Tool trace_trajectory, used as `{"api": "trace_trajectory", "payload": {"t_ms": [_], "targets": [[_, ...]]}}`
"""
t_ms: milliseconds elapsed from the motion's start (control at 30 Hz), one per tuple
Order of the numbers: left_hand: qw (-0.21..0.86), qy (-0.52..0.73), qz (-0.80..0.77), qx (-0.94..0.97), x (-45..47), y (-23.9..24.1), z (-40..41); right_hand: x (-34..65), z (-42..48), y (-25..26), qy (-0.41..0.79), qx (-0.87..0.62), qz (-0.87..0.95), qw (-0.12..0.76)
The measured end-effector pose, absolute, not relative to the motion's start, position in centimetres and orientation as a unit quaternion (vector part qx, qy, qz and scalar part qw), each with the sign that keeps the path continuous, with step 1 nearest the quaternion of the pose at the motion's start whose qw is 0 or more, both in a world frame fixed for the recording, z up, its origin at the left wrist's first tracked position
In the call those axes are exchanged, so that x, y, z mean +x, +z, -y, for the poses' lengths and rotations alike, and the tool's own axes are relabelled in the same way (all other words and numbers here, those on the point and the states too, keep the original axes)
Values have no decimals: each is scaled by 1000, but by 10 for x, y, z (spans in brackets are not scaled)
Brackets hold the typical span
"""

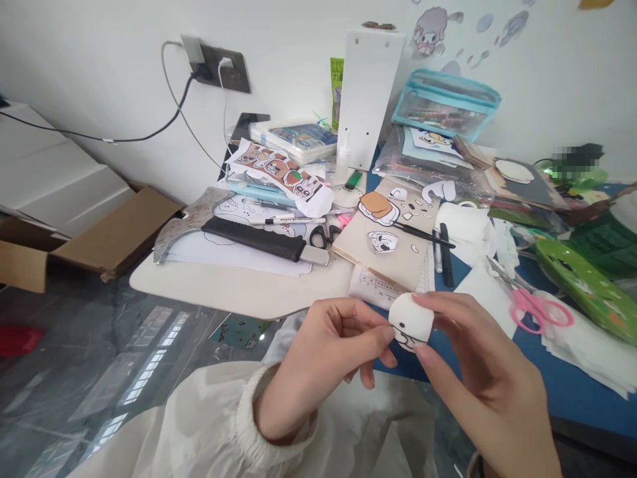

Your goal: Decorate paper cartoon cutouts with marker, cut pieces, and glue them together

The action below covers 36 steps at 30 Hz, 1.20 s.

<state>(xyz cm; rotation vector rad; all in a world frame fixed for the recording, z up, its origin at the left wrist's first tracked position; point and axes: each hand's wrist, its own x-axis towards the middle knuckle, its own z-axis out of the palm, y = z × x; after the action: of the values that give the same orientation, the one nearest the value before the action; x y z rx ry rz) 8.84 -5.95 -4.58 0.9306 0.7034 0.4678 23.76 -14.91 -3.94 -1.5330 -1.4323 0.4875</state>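
Observation:
A small white paper cutout [414, 317] with a drawn black eye and lines is held up over the table's front edge. My right hand [482, 372] grips its top and bottom between fingers and thumb. From the other side, my left hand [338, 345] pinches at its left edge, with thumb and forefinger together. Just beyond lies a beige board [358, 245] bearing a burger-shaped cutout [379, 208], a small face cutout [383, 241], paper scraps and black tweezers [428, 236].
Pink-handled scissors [540, 311] lie on white paper at the right, near a green case [587, 285]. At the left, a large black-handled knife [253, 240] rests on drawn sheets. Behind stand a white box [371, 93] and a blue clear pouch [445, 106].

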Motion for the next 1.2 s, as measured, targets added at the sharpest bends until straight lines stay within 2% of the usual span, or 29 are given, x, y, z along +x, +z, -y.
{"api": "trace_trajectory", "payload": {"t_ms": [1200], "targets": [[797, 209, -332, 460, 87, -46, 58, 235, 147, -46, 195, -630, 572, 488]]}}
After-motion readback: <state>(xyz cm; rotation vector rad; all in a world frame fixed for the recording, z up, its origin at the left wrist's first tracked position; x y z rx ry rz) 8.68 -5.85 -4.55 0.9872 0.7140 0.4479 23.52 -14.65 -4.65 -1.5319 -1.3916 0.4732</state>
